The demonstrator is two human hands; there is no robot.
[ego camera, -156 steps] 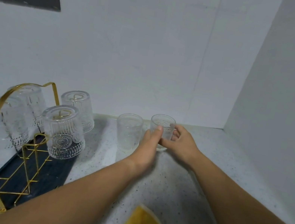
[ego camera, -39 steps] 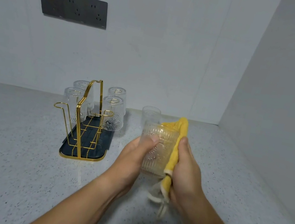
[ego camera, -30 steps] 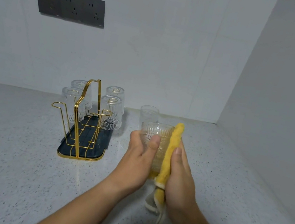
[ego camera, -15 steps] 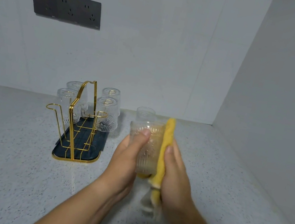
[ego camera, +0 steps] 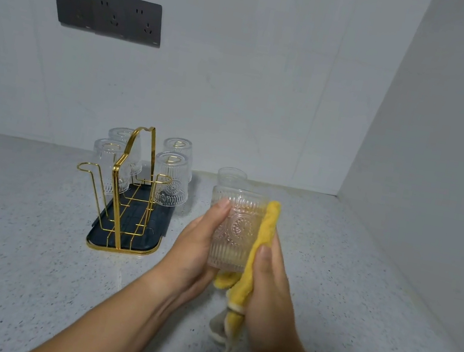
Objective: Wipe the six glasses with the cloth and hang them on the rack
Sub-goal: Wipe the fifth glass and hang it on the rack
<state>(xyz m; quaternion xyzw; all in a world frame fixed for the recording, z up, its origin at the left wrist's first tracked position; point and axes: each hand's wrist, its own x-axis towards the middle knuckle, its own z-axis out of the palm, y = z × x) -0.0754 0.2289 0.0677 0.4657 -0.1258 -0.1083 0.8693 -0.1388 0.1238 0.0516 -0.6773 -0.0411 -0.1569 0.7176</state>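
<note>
Glass lifted against cloth, rack holds four glasses

Open counter right of rack, upright glass at back

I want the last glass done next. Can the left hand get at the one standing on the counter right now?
Probably not yet: the left hand grips the glass being wiped, held just in front of the standing glass. Nothing else seems to block it.
</note>
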